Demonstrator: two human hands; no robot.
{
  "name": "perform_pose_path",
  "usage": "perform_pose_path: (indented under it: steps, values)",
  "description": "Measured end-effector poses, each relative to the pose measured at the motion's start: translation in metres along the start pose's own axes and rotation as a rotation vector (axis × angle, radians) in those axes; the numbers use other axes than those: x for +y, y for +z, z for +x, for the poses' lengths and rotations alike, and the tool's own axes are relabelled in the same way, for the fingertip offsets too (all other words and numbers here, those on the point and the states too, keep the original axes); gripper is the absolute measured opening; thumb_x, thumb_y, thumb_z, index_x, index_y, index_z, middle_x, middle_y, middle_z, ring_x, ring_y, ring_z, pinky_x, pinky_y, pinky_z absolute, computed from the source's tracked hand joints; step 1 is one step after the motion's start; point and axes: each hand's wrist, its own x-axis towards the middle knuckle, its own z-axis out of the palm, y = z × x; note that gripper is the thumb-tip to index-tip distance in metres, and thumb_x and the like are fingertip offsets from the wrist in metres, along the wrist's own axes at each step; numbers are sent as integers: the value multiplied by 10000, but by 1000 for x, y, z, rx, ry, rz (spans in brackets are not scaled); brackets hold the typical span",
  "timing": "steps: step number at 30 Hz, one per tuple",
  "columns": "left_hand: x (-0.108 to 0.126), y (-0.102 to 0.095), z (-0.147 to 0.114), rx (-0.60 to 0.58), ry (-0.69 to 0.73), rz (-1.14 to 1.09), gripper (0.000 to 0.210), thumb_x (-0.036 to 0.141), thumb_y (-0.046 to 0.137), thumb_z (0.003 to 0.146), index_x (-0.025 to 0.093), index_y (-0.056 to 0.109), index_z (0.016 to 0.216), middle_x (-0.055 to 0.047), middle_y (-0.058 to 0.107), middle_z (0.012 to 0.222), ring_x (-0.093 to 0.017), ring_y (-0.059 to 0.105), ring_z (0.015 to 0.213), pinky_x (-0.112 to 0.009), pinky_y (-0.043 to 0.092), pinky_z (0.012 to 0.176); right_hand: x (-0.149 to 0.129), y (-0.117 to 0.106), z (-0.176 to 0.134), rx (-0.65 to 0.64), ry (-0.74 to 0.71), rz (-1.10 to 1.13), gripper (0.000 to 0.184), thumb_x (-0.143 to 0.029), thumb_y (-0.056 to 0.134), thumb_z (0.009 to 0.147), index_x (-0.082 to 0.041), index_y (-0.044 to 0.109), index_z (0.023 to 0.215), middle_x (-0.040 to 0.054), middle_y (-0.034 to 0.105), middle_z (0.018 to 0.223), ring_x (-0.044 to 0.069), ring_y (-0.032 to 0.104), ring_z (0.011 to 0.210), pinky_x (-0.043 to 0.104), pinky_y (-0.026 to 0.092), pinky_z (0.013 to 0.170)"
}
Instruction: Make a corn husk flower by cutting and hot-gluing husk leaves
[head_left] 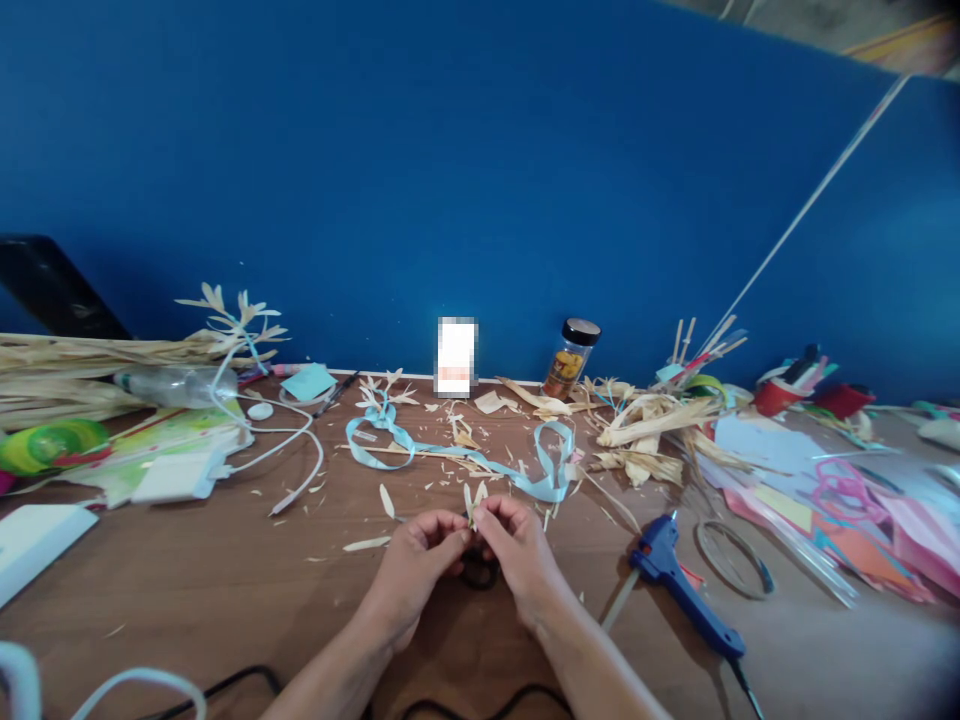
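Fingertips meet over the middle of the table (277,600), where my left hand (418,565) and my right hand (523,555) pinch a small bunch of pale husk petals (471,497) between them. The petals point up and away from me; their lower end is hidden by the fingers. Beneath the hands lies a black looped object (480,572), perhaps scissor handles, mostly covered. Two loose cut petals, one upright-lying petal (386,501) and one flat petal (366,544), rest left of my left hand. A light blue ribbon (450,455) curls across the table just beyond.
A blue glue gun (686,580) and a roll of clear tape (733,560) lie at right. Dried husks (652,430) and a black-lidded jar (573,358) stand farther back. At left are a white charger (180,476), a cable and a husk flower (236,325). A blue partition (450,180) closes the back.
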Motion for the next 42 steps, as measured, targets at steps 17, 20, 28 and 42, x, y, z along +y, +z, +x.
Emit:
perform_pose_path:
  steps: [17, 20, 28, 42]
  values:
    - [0, -1, 0, 22, -10, 20, 138, 268, 651, 687, 154, 670, 761, -22, 670, 699, -116, 563, 649, -188, 405, 578, 2, -1, 1, 6, 10, 2, 186, -330, 596, 745, -149, 592, 703, -38, 518, 565, 82, 443, 512, 176, 351, 468]
    - [2, 0, 1, 46, -5, 27, 143, 273, 655, 678, 157, 671, 761, -20, 669, 708, -120, 563, 650, -190, 401, 569, 2, -1, 1, 7, 17, 7, 204, -350, 604, 739, -149, 593, 707, -36, 524, 569, 84, 450, 513, 176, 355, 468]
    - [2, 0, 0, 45, -1, 27, 168, 294, 653, 671, 165, 676, 777, -25, 683, 727, -139, 584, 672, -208, 408, 584, -2, 0, -1, 29, 30, 31, 213, -366, 601, 745, -152, 600, 750, -29, 550, 590, 86, 468, 516, 176, 359, 474]
    - [4, -2, 0, 124, -11, 14, 236, 297, 717, 617, 148, 664, 792, -13, 658, 704, -97, 537, 564, -192, 403, 525, -39, 1, -16, 205, -30, 177, 185, -324, 575, 755, -170, 589, 858, -7, 578, 722, 94, 533, 610, 172, 408, 500]
